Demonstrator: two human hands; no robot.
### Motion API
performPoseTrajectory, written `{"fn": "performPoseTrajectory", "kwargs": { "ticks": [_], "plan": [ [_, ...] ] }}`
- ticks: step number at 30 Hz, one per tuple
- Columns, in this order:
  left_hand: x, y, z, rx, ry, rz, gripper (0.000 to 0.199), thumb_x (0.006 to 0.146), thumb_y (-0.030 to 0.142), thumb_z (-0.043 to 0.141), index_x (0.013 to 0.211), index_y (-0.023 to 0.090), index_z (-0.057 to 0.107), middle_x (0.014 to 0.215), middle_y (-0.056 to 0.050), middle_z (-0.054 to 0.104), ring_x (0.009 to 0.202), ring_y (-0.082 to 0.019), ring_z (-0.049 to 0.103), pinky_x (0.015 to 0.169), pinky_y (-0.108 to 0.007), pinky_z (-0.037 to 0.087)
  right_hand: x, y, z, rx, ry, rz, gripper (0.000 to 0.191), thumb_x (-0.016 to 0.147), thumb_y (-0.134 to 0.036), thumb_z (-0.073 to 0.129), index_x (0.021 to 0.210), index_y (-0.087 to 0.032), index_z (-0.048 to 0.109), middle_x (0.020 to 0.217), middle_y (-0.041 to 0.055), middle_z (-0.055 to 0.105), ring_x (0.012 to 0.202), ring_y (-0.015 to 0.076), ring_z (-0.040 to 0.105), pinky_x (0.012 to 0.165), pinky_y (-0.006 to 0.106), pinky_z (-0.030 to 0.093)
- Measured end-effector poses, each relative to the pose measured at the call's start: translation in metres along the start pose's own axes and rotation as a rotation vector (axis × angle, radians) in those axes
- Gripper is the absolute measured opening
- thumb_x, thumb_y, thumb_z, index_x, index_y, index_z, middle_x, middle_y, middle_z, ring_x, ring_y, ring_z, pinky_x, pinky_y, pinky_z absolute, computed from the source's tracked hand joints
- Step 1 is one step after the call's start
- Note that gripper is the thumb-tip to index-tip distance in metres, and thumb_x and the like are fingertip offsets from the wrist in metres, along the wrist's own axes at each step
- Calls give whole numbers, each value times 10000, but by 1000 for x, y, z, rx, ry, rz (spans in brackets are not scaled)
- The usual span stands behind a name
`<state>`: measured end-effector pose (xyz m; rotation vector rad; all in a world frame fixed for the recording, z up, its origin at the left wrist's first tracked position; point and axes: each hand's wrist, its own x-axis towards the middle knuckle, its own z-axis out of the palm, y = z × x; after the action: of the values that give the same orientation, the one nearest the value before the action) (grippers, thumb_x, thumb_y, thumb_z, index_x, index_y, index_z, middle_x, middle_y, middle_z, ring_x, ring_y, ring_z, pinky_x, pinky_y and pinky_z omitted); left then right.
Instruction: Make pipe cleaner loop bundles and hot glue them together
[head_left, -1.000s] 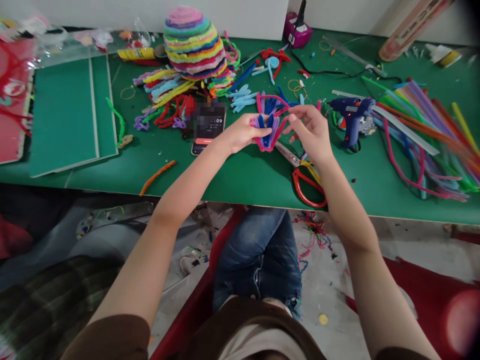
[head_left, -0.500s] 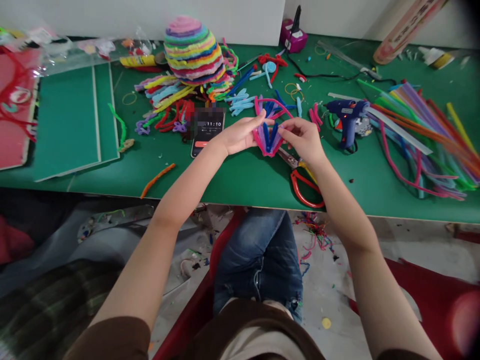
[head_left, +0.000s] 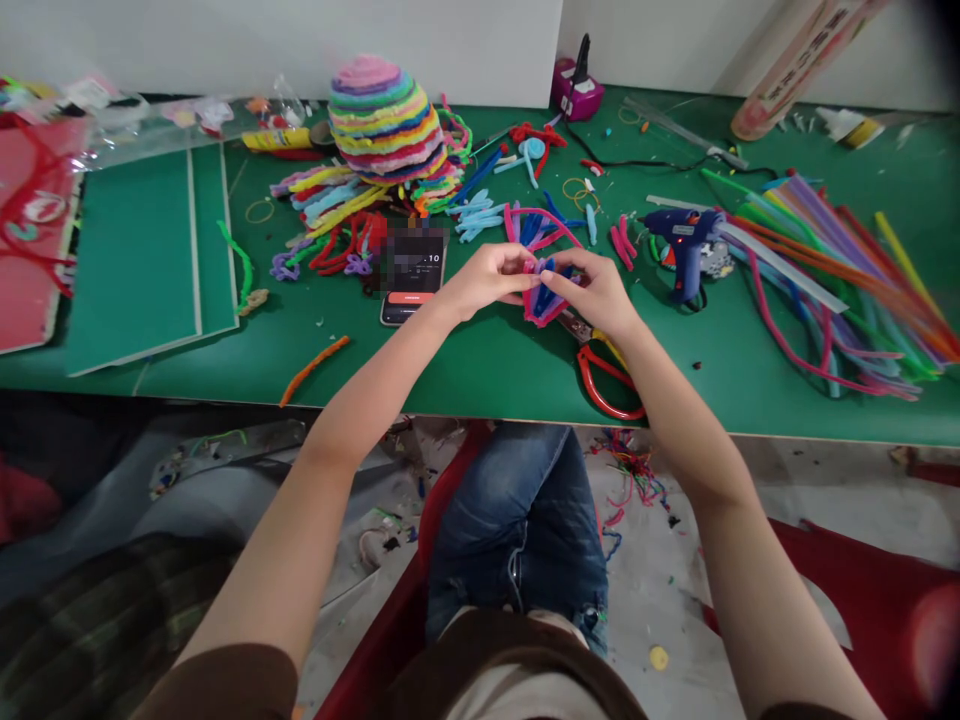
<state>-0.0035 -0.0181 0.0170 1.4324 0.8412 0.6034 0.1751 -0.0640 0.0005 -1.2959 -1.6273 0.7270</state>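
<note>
Between my two hands, just above the table, is a folded pipe cleaner piece (head_left: 546, 304) in pink, purple and blue, pointed at the bottom. My left hand (head_left: 493, 276) pinches its upper left side. On its upper right, the fingers of my right hand (head_left: 589, 291) close on it, hiding part of the blue strands. Behind the hands lie more pink and blue pipe cleaners (head_left: 541, 226). Scissors (head_left: 609, 380) with red and yellow handles rest on the table under my right wrist.
A phone (head_left: 411, 270) lies left of my hands on the green table (head_left: 465, 375). Behind it sits a striped pipe cleaner dome (head_left: 386, 120). To the right are a blue glue gun (head_left: 684, 240) and a bundle of long pipe cleaners (head_left: 840, 270). Green boards (head_left: 142, 250) lie left.
My left fingers have curled in from a flatter hold to pinch the piece's top. Both hands have come closer together, and the piece's upper strands are now more covered.
</note>
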Motion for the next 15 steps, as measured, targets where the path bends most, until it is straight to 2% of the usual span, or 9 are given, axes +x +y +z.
{"fn": "performPoseTrajectory", "kwargs": {
  "ticks": [3, 6, 10, 15],
  "plan": [
    [-1, 0, 3, 15, 16, 16, 134, 753, 196, 687, 840, 150, 596, 727, 1, 592, 744, -132, 619, 802, -351, 552, 1, 3, 1, -39, 30, 4, 388, 786, -600, 602, 757, -213, 593, 725, 14, 584, 661, 139, 489, 642, 310, 414],
    [0, -1, 4, 17, 61, 36, 117, 758, 188, 669, 814, 160, 570, 710, 10, 590, 731, -126, 614, 782, -329, 550, 2, 6, 1, -64, 73, 11, 363, 804, -566, 591, 721, -214, 556, 676, 0, 538, 611, 125, 439, 620, 304, 388],
    [1, -2, 4, -6, 76, 30, 112, 770, 190, 646, 803, 169, 541, 716, 0, 610, 746, -144, 635, 774, -329, 545, 2, 5, 1, -58, 102, 2, 361, 802, -563, 592, 721, -214, 546, 672, -1, 521, 601, 124, 429, 614, 307, 382],
    [3, -1, 3, -25, 124, -6, 133, 788, 216, 639, 874, 178, 545, 697, 5, 600, 772, -157, 642, 810, -333, 530, 3, 6, 0, 7, 126, 33, 386, 805, -619, 570, 818, -234, 593, 676, 6, 522, 614, 140, 454, 600, 315, 404]
  ]
}}
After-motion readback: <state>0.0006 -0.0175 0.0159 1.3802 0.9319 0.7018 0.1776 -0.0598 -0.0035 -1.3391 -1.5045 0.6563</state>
